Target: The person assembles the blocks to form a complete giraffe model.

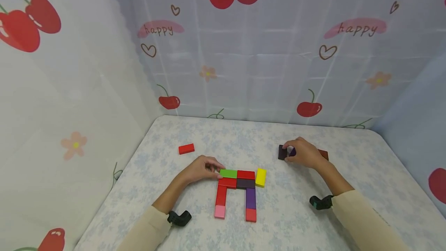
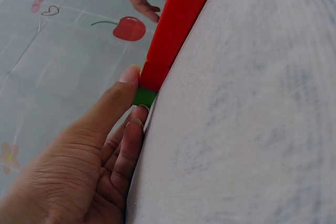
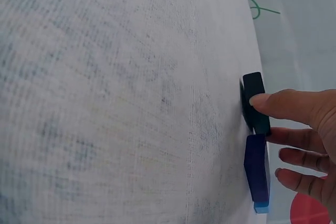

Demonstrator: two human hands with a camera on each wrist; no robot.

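Observation:
My left hand pinches the end of a green block between thumb and fingers. That block sits at the top left of a flat arch of blocks: a red block beside it, then a red block and a dark block below, with two legs hanging toward me. My right hand grips a black block, thumb on one face and index finger behind. A purple block lies right at that block's end, close by the other fingers, with a light blue block beyond.
A yellow block stands slightly askew at the arch's right side. Farther left lies a lone red block. A brown block shows partly behind my right wrist. Printed curtains rise behind the patterned tabletop.

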